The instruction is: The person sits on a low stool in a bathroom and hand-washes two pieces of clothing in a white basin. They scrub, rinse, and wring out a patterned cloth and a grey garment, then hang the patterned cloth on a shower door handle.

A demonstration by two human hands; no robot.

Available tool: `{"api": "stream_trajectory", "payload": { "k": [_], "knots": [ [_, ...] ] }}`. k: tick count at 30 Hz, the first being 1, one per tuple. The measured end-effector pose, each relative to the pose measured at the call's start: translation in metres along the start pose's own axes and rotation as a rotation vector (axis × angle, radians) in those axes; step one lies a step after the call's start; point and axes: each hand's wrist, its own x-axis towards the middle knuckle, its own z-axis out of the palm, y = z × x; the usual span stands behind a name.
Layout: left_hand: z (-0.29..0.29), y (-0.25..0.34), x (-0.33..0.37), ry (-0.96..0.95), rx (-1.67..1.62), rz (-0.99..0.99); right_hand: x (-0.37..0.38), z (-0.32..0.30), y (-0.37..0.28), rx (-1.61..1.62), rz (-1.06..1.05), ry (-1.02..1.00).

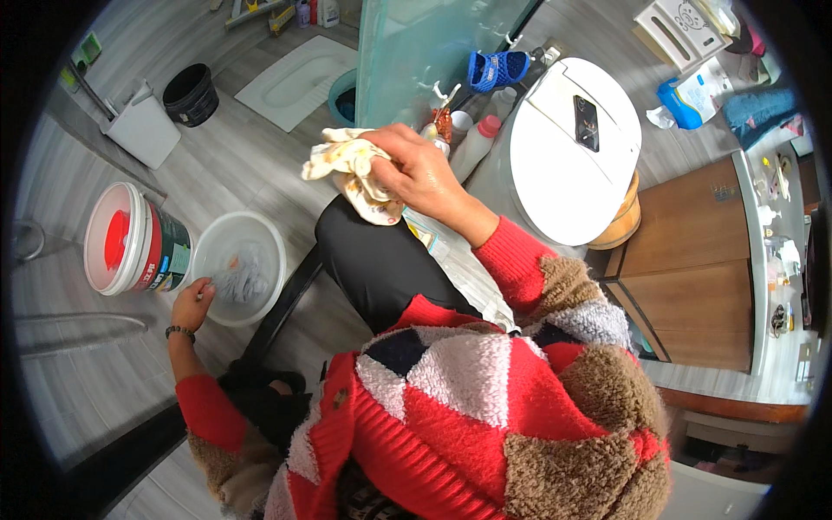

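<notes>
Cloth first: a crumpled cream rag with a faded yellow print (pixel 354 169) is bunched in the right hand (pixel 414 173), fingers closed around it, held up in the air above the knee in black trousers (pixel 381 260) and just in front of a pale green glass panel (pixel 425 52). Down at the floor, a round translucent white plastic basin (pixel 260 238) holds a wad of grey wet fabric (pixel 240 276); the left hand (pixel 192 303) rests at its near rim, fingers curled at the edge, though whether they grip the rim or the fabric I cannot tell. By my reading the washing is midway: one piece is out and in hand, another lies in the basin not yet lifted. The right arm is bent and raised across the body, the left stretched down and out, a bead bracelet at the wrist. A white tub with a red lid (pixel 130 241) lies on its side, touching the basin.
</notes>
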Motion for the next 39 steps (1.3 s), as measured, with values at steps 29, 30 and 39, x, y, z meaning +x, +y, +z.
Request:
{"api": "stream_trajectory", "payload": {
  "k": [29,30,39],
  "knots": [
    [-0.002,0.025,-0.024,-0.036,0.076,-0.129,-0.024,-0.07,0.062,0.34,0.601,-0.251],
    [-0.001,0.025,-0.021,-0.025,0.091,-0.135,-0.002,-0.045,0.043,0.249,0.528,-0.305],
    [0.008,-0.009,-0.006,0.005,0.052,-0.088,0.135,0.187,-0.039,-0.039,-0.341,-0.397]
  ]
}}
